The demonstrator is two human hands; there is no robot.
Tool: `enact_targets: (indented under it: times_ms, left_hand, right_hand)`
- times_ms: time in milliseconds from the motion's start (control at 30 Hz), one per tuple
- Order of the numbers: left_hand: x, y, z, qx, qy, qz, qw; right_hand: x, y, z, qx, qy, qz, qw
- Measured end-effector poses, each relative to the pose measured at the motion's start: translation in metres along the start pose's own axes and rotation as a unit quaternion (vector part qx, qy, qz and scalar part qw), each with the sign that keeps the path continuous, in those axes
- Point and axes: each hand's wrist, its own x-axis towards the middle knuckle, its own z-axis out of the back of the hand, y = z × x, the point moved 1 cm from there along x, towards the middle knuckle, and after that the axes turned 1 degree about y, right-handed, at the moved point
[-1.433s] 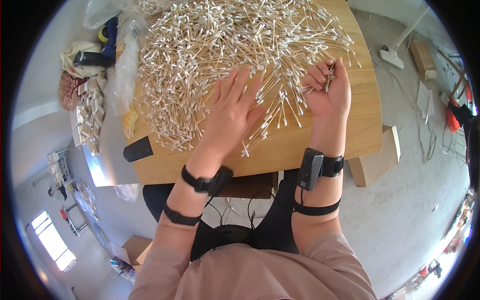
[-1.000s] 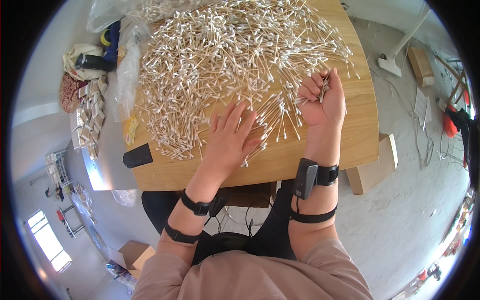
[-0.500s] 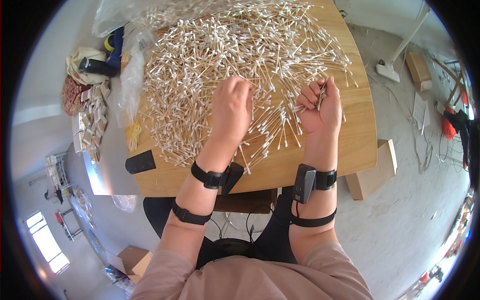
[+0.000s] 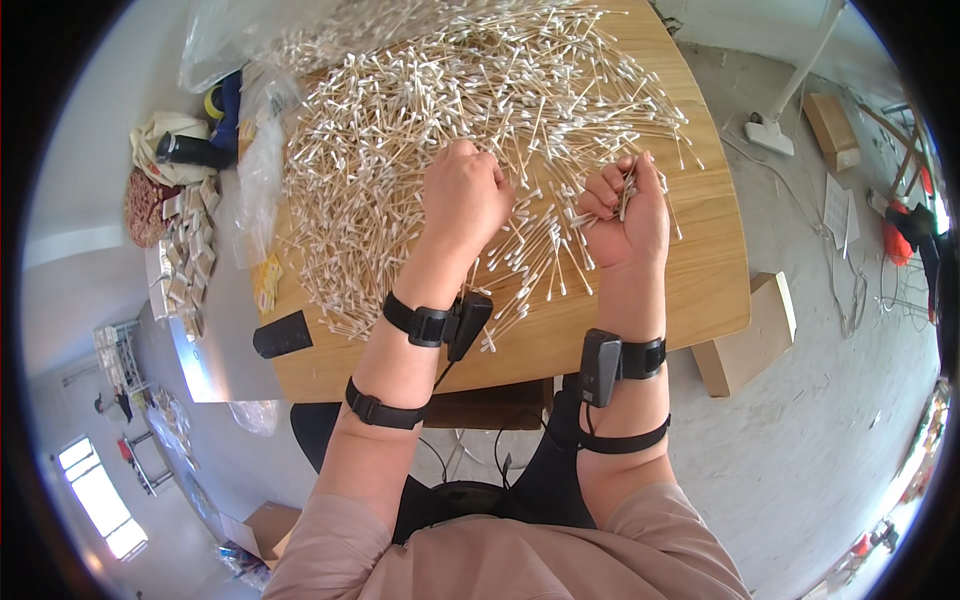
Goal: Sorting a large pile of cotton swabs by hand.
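A wide heap of cotton swabs with white tips and pale wooden sticks is spread over the wooden table. Above the middle of the heap, my left hand is turned back-up with its fingers curled closed; its fingertips are hidden, so whatever they pinch cannot be made out. To its right, my right hand is palm-up, its fingers and thumb closed round several cotton swabs that stick out of the grip. Loose swabs lie on the table between the two hands.
Clear plastic sheeting lies along the heap's left and far sides. A black flat object rests at the table's near left corner. Small packs and a black bottle sit further left. A cardboard box stands on the floor at right.
My left hand has shifted slightly away from me, its knuckles turning further over the heap. My right hand has moved a little left, still closed round its cotton swabs.
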Motion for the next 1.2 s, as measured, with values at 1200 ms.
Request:
enact_targets:
  times_ms: [1200]
  left_hand:
    - [-0.058, 0.007, 0.021, -0.042, -0.04, 0.013, 0.998]
  right_hand:
    - [0.002, -0.003, 0.005, 0.001, 0.031, -0.013, 0.999]
